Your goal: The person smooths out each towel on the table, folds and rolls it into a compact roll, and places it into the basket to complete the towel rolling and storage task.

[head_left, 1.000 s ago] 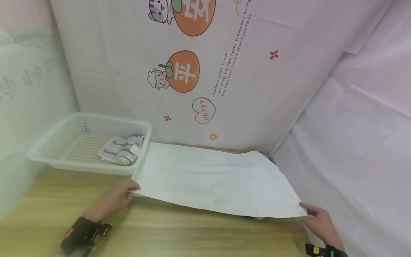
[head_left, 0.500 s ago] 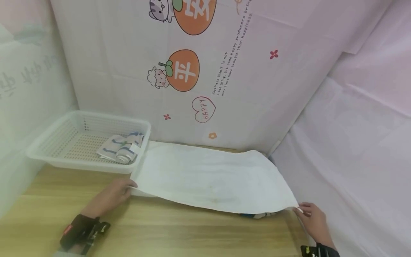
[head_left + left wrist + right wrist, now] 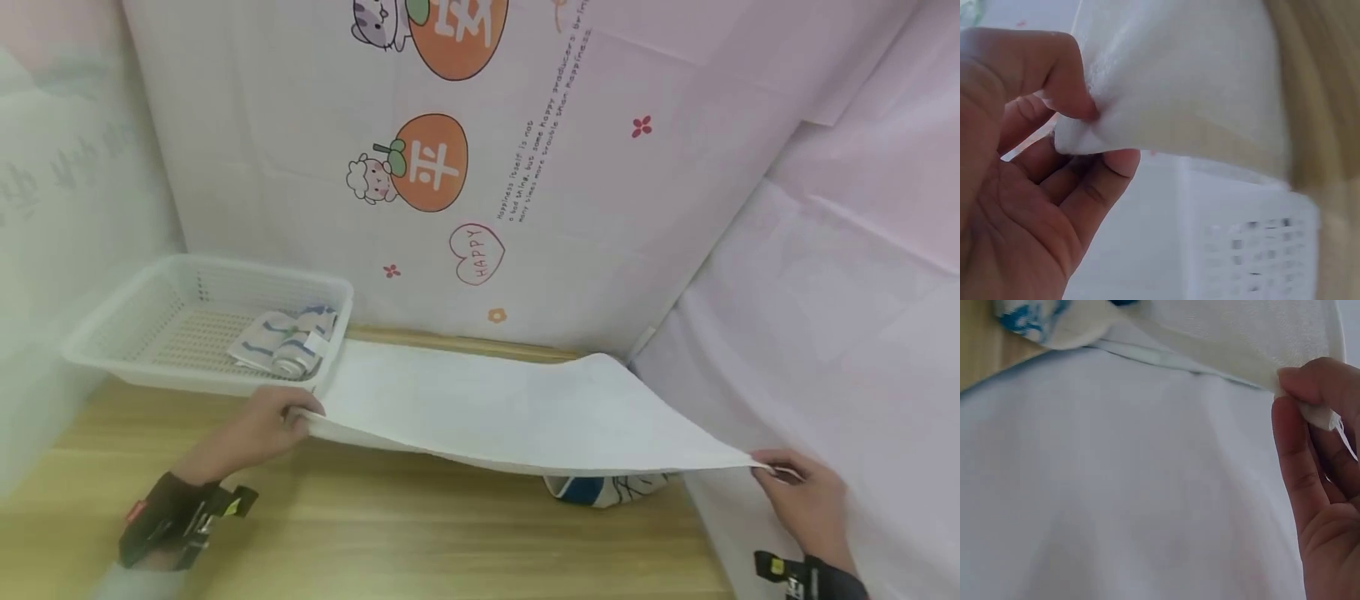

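A white towel-like cloth [image 3: 480,408] stretches between both hands, its near edge lifted off the table. My left hand [image 3: 273,425] pinches the near left corner between thumb and fingers; the left wrist view shows that corner of the cloth [image 3: 1172,75] up close. At the far right, my right hand [image 3: 810,496] pinches the other near corner, where loose threads hang out in the right wrist view. Beneath the cloth's near edge a patterned blue and white fabric item [image 3: 600,489] pokes out; the rest of it is hidden.
A white perforated plastic basket [image 3: 202,383] stands at the back left, touching or close to the cloth. Inside it lie folded and rolled striped towels [image 3: 281,342]. White printed sheets [image 3: 570,167] wall in the wooden table [image 3: 420,533] at the back and sides.
Both hands have raised the near edge of the cloth; the right hand has moved outward to the right. More of the blue and white item shows underneath.
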Demonstrator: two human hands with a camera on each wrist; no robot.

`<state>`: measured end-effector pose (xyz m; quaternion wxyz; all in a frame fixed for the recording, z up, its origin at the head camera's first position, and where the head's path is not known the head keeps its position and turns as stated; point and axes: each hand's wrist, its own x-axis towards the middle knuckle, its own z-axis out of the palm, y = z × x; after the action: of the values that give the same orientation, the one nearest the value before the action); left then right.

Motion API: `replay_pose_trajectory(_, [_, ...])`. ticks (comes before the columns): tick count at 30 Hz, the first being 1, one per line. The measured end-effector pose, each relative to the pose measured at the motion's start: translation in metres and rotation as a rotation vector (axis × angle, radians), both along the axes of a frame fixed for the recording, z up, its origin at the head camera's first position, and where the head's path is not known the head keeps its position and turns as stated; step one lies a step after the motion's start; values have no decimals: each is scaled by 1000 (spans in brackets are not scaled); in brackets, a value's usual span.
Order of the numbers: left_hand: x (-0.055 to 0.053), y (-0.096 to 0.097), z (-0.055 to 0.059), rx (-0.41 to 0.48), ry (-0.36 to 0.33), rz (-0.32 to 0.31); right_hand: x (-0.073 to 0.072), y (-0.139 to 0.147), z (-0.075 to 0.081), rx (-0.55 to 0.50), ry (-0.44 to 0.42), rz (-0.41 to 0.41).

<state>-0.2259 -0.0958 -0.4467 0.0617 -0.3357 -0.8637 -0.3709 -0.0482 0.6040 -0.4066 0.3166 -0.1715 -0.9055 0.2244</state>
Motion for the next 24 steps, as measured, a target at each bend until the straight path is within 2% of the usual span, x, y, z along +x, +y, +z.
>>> replay_pose_trajectory(3, [5, 0, 17, 39, 55, 1, 11, 4, 19, -25, -30, -84])
replay_pose_trajectory(5, [4, 0, 23, 63, 124, 4, 15, 5, 25, -36, -79, -95])
replay_pose_trajectory(9, [-10, 0, 24, 64, 196, 7, 9, 8, 15, 6, -195, 0])
replay_pose_trajectory(11, [-23, 3, 20, 43, 182, 20, -3, 11, 4, 39, -247, 62])
replay_pose_trajectory(16, [-60, 14, 13, -74, 4, 71, -40, 18, -17, 100, -314, 176])
replay_pose_trajectory(18, [-74, 19, 12, -108, -24, 86, -56, 22, -20, 129, -311, 201])
replay_pose_trajectory(21, [-91, 27, 12, -112, 3, 109, -83, 29, -17, 157, -309, 212])
replay_pose_trajectory(24, [-104, 37, 12, -126, 32, 150, -110, 36, -5, 143, -329, 206])
